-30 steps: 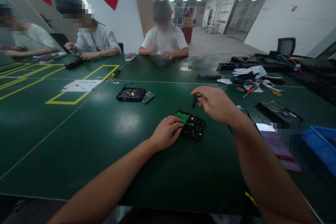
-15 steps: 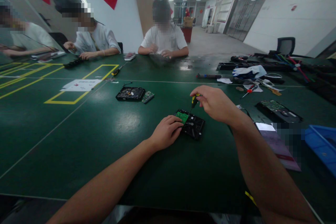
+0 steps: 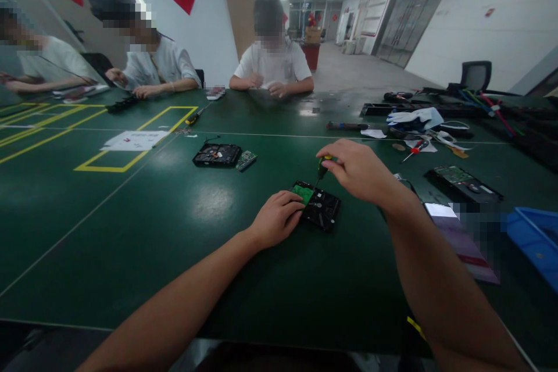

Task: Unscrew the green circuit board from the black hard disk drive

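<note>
A black hard drive point(image 3: 323, 213) with a green circuit board point(image 3: 304, 193) on its underside lies on the green table in front of me. My left hand point(image 3: 279, 218) grips its left side, the fingers bent over the board's edge. Above it, my right hand point(image 3: 355, 170) is closed round the handle of a small yellow-and-black screwdriver point(image 3: 322, 168). The screwdriver stands nearly upright, its thin shaft pointing down at the board's right edge. Whether the tip sits in a screw is too small to tell.
Further off lie another opened drive point(image 3: 217, 154) and a loose circuit board point(image 3: 246, 161). To the right are a third drive point(image 3: 464, 183), a red screwdriver point(image 3: 415, 151), gloves point(image 3: 414, 120), a booklet point(image 3: 466, 244) and a blue bin point(image 3: 534, 244). Several people sit across the table.
My right hand has shifted very slightly on the screwdriver handle. The left hand and the hard drive have stayed in place.
</note>
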Tool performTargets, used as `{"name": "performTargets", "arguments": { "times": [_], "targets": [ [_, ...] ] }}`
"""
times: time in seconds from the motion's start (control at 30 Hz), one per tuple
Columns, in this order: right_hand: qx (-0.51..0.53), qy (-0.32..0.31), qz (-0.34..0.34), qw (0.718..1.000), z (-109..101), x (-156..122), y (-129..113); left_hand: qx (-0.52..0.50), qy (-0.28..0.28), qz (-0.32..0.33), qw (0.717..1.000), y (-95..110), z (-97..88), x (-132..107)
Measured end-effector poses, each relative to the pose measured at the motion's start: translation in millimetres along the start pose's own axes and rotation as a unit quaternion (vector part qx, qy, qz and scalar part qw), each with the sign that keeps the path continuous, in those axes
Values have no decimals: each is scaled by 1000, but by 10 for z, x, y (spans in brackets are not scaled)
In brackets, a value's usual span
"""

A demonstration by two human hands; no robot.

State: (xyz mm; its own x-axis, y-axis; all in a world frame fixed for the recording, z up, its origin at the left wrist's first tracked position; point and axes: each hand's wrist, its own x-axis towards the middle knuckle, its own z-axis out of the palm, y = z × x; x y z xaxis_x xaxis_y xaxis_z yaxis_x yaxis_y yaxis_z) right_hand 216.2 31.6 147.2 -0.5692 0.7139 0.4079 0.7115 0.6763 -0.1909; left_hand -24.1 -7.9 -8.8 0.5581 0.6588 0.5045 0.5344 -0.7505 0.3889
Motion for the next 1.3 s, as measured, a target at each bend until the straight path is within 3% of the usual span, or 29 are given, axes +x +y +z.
{"name": "performTargets", "arguments": {
  "times": [0.27,0.7,0.93,1.3],
  "targets": [
    [42,-6,-17,999,15,15,-38,1,4,1,1000,17,-1,10],
    [0,16,36,999,13,10,-58,-3,-1,-6,1000,21,-10,10],
    [28,-15,5,999,-39,-11,-33,-2,-1,-3,1000,14,-3,12],
    [25,-14,5,1000,-31,5,-15,-2,-2,-4,1000,17,-5,11]
  ]
}}
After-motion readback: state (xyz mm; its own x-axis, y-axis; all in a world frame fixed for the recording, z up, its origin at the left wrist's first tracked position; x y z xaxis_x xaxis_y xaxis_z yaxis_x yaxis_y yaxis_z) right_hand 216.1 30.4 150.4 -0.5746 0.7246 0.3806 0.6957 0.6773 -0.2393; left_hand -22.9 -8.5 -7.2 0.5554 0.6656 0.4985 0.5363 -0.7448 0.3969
